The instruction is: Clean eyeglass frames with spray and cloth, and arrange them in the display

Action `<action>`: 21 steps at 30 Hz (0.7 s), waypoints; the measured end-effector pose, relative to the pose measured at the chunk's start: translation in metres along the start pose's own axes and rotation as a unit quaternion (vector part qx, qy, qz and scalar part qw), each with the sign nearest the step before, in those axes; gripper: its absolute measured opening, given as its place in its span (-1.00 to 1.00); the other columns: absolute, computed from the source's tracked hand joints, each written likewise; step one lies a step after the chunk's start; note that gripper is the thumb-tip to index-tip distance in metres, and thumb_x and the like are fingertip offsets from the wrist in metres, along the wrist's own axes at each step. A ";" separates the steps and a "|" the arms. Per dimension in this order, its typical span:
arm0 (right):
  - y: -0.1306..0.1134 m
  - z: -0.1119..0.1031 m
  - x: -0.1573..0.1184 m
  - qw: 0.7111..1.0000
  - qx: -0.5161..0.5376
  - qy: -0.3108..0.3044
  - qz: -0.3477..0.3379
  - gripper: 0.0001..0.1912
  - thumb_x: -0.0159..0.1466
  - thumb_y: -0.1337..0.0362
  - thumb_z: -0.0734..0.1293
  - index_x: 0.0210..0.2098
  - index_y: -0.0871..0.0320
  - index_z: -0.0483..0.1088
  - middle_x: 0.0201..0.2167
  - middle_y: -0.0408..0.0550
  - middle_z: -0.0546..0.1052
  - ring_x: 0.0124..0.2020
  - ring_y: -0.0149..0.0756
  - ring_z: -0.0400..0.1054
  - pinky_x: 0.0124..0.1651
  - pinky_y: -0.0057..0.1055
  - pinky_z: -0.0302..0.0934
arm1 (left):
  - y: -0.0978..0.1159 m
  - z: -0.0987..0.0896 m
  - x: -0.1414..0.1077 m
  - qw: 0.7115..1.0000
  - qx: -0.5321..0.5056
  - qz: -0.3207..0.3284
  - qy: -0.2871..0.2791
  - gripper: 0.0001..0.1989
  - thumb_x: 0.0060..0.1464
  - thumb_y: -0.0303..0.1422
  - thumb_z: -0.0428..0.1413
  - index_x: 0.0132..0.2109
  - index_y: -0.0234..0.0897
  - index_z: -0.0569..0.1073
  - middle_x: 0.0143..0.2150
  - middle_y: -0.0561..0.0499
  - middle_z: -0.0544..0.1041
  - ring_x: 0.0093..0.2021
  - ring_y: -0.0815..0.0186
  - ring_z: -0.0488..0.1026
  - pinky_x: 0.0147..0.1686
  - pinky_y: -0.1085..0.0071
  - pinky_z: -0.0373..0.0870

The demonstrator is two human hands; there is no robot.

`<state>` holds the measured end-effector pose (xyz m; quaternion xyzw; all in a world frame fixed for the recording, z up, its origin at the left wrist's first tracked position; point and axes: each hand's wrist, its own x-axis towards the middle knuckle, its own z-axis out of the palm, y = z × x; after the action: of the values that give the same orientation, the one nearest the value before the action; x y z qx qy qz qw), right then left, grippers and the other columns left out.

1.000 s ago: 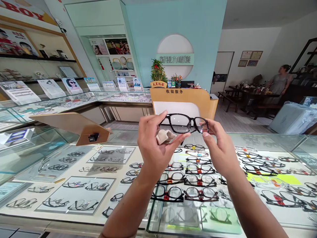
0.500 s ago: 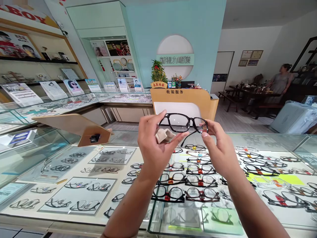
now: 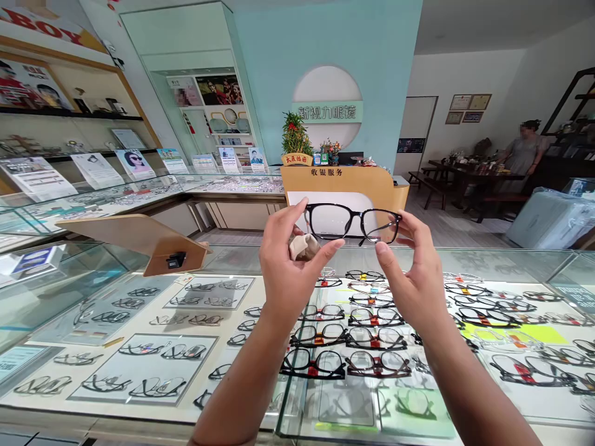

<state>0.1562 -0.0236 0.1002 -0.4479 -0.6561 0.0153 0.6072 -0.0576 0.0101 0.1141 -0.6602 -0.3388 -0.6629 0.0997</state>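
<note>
Head camera looks down at two bare hands raised above a glass display counter [image 3: 139, 365]. One pair of black-framed eyeglasses [image 3: 352, 223] is held up in the air between the hands, in front of a wooden cashier counter [image 3: 334, 179], and its two clear lenses face the camera. The left hand [image 3: 288, 263] is curled and pinches one small beige cloth [image 3: 303, 246] against the palm, and its fingers rise just beside the left side of the frame. The right hand [image 3: 411, 266] is half closed, with its fingertips [image 3: 398, 217] at the outer edge of the right lens. I cannot tell if the left hand touches the frame.

Under the hands, many eyeglass frames lie in rows inside the counter; they are too many to count exactly. To the left stands one tilted wooden-backed counter mirror [image 3: 153, 238]. Far back on the right, one person [image 3: 523, 155] stands beside a dark wooden table [image 3: 474, 176].
</note>
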 end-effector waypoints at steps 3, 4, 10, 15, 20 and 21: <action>0.000 0.000 0.000 0.999 -0.021 0.029 -0.032 -0.38 0.52 0.02 0.37 0.50 -0.04 0.25 0.37 0.20 0.50 0.32 0.11 0.46 0.32 0.19 0.40 | -0.002 0.001 0.000 0.999 -0.007 -0.032 -0.013 -0.29 0.16 -0.04 0.49 0.39 -0.05 0.54 0.20 -0.12 0.58 -0.12 0.28 0.51 -0.08 0.30 0.61; 0.000 0.000 0.000 0.998 -0.025 0.037 -0.041 -0.37 0.52 0.03 0.38 0.51 -0.04 0.24 0.37 0.20 0.50 0.31 0.11 0.47 0.32 0.18 0.41 | -0.002 0.001 0.000 0.999 -0.009 -0.040 -0.017 -0.29 0.16 -0.03 0.49 0.39 -0.05 0.54 0.20 -0.12 0.59 -0.12 0.27 0.51 -0.09 0.30 0.60; -0.003 0.000 -0.003 0.994 -0.049 0.069 -0.075 -0.34 0.50 0.04 0.41 0.51 -0.06 0.23 0.38 0.20 0.49 0.27 0.11 0.49 0.33 0.21 0.41 | -0.003 0.002 -0.001 0.997 -0.008 -0.074 -0.029 -0.23 0.13 0.06 0.47 0.39 -0.08 0.54 0.20 -0.14 0.62 -0.10 0.24 0.54 -0.08 0.27 0.60; -0.005 0.000 -0.004 0.989 -0.059 0.091 -0.105 -0.30 0.48 0.09 0.45 0.53 -0.11 0.21 0.40 0.17 0.48 0.32 0.13 0.46 0.37 0.23 0.38 | -0.004 0.004 -0.002 0.995 -0.012 -0.095 -0.031 -0.22 0.11 0.07 0.48 0.38 -0.10 0.55 0.08 -0.11 0.66 -0.15 0.27 0.53 -0.17 0.34 0.57; -0.008 0.000 -0.005 0.984 -0.080 0.105 -0.117 -0.28 0.47 0.10 0.45 0.54 -0.15 0.21 0.42 0.15 0.47 0.35 0.19 0.43 0.36 0.26 0.39 | -0.004 0.008 -0.002 0.988 -0.059 -0.136 -0.043 -0.20 0.08 0.06 0.50 0.38 -0.13 0.56 0.17 -0.18 0.67 -0.19 0.31 0.52 -0.35 0.44 0.50; -0.008 0.000 -0.005 0.984 -0.082 0.107 -0.120 -0.28 0.46 0.10 0.45 0.54 -0.15 0.22 0.42 0.15 0.47 0.36 0.20 0.42 0.36 0.27 0.39 | -0.004 0.009 -0.002 0.987 -0.069 -0.141 -0.045 -0.19 0.07 0.05 0.50 0.38 -0.14 0.56 0.17 -0.19 0.67 -0.23 0.34 0.50 -0.37 0.45 0.49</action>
<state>0.1511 -0.0318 0.1004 -0.4136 -0.6353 -0.1596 0.6323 -0.0523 0.0179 0.1102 -0.6401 -0.3865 -0.6616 -0.0560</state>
